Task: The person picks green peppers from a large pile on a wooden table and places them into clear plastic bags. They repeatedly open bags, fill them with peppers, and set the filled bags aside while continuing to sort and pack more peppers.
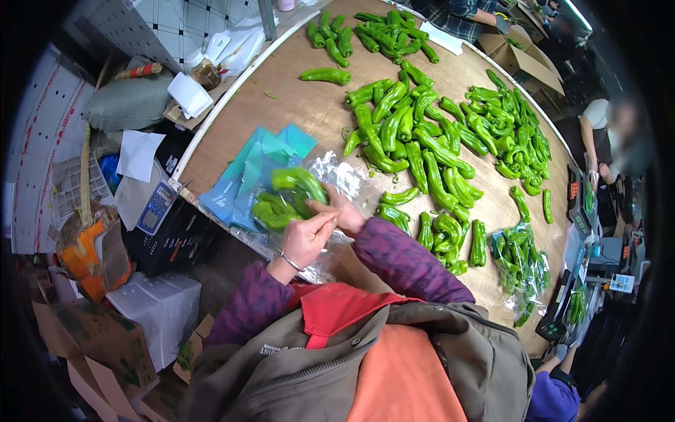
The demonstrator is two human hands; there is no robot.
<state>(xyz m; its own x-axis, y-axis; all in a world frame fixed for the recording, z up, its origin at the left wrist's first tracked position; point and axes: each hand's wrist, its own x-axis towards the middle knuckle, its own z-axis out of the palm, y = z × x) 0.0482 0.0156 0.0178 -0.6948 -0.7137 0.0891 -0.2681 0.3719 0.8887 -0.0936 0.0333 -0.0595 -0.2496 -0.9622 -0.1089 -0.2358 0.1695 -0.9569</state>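
My left hand (307, 238), with a bracelet at the wrist, pinches its fingertips together on what looks like the edge of a clear plastic bag (319, 270). Close beside it, my right hand (343, 212) has its fingers around the near end of some blurred green peppers (296, 180). More green peppers (274, 211) lie just left of them, under or inside the clear film; which one cannot be told. Beneath are flat blue-green printed plastic bags (248, 169). A large heap of long green peppers (416, 126) spreads over the wooden table (263, 113) to the right.
A filled clear bag of peppers (521, 264) lies at the table's right. Scales (577, 200) line that edge, and another scale (155, 203) stands at left. Cardboard boxes (97, 348) are on the floor. Co-workers (596, 126) are at the right and far edges.
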